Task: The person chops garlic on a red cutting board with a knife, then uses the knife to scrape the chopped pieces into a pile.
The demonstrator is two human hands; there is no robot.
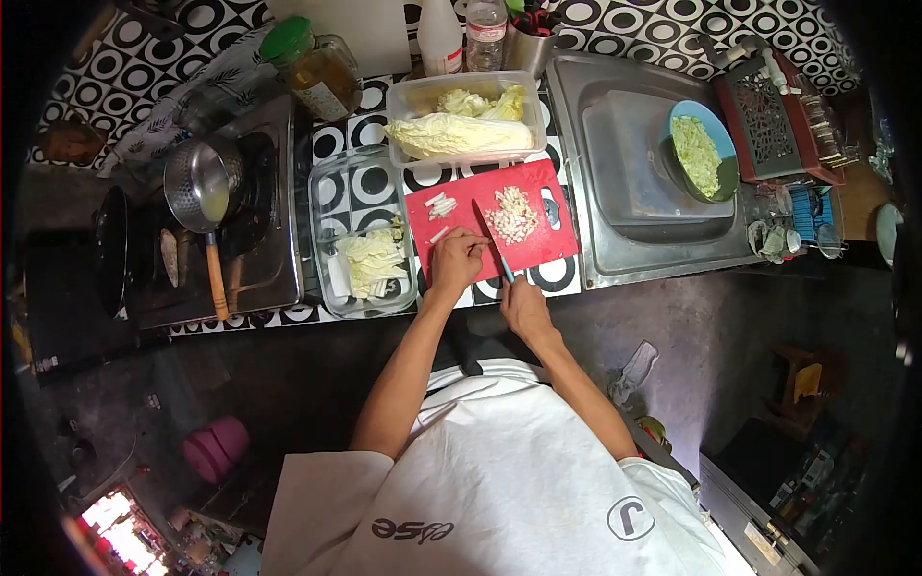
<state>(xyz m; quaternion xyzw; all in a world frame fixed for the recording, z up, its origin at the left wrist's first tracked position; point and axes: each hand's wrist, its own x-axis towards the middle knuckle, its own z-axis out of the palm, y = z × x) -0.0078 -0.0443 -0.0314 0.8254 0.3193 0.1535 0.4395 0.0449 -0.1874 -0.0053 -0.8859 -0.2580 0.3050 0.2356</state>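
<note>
On a red cutting board point(549, 248), my left hand point(455, 259) is closed, its fingertips pinching a pale strip of cabbage that they mostly hide. My right hand point(526, 309) grips a knife point(492, 233) by its light blue handle; the blade lies just right of my left fingertips. Right of the blade is a pile of finely chopped cabbage point(515, 215). A few uncut cabbage strips point(441, 205) rest at the board's upper left. Left of the board, cut cabbage leaves point(371, 264) fill the near part of a clear container point(331, 187).
Behind the board, a plastic tub point(394, 96) holds a napa cabbage piece point(461, 136). At right, a blue bowl point(727, 132) of shredded greens stands over the steel sink point(600, 259). A saucepan point(197, 187) sits on the stove at left. Bottles point(440, 38) stand behind.
</note>
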